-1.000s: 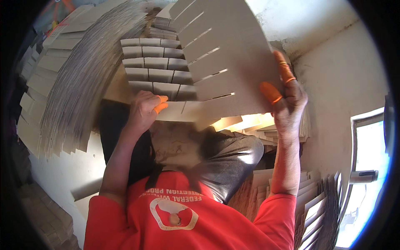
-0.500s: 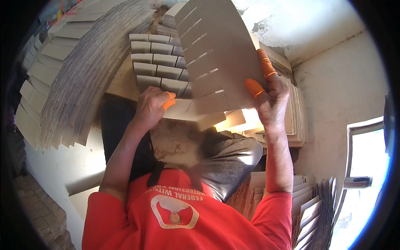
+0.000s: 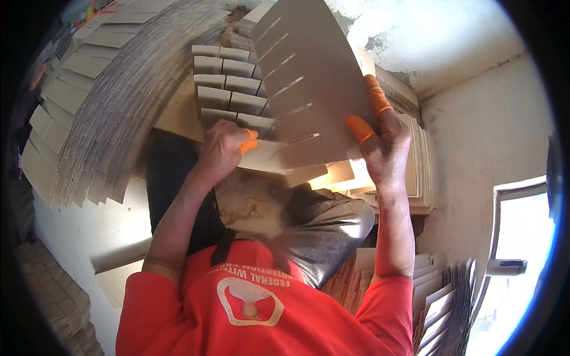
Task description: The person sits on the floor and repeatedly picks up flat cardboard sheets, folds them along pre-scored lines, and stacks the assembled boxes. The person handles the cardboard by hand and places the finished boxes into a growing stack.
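My right hand [image 3: 389, 139], with orange finger covers on thumb and finger, grips the right edge of a large grey-brown slotted cardboard sheet [image 3: 317, 77]. The sheet is raised and tilted, with a row of slots along its left side. My left hand [image 3: 224, 151], also with orange covers, pinches the left end of a narrow cardboard strip [image 3: 264, 155]. The strip's right part passes behind the sheet's lower edge; whether the two interlock there I cannot tell. Just beyond my left hand stands a cardboard divider grid [image 3: 231, 83] of crossed strips, its right side hidden by the sheet.
A long curved stack of cardboard pieces [image 3: 127, 89] lies at the left. More sheets stand stacked against the wall at the right [image 3: 418, 160], and slanted cardboard pieces [image 3: 430, 291] sit by my right elbow. My bent legs [image 3: 332, 222] frame the work area.
My left hand and the strip have shifted slightly right. The sheet in my right hand has barely moved, and the grid appears a little further right in the view.
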{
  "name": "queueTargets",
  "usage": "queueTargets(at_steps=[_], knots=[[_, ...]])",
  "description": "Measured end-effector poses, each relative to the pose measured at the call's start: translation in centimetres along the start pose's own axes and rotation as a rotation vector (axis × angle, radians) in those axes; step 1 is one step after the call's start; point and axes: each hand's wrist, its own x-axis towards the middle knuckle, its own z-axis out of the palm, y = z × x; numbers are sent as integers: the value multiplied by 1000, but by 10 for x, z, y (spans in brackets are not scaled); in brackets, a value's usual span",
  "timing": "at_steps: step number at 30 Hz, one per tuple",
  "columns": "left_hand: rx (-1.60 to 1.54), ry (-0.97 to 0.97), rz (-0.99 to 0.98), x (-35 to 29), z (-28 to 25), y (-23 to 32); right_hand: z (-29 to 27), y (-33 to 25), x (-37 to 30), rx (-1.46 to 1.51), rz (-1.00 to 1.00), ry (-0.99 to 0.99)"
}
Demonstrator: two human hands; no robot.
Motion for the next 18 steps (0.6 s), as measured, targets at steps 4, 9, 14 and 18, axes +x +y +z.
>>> queueTargets(at_steps=[4, 9, 14, 18], knots=[[-3, -3, 9, 0, 0, 3, 6, 5, -4, -17, -24, 35], [-15, 1, 10, -1, -3, 3, 4, -3, -3, 140, 58, 11], [-7, 22, 42, -3, -1, 4, 14, 14, -11, -47, 52, -23], [2, -11, 25, -2, -2, 4, 15, 14, -6, 0, 54, -46]])
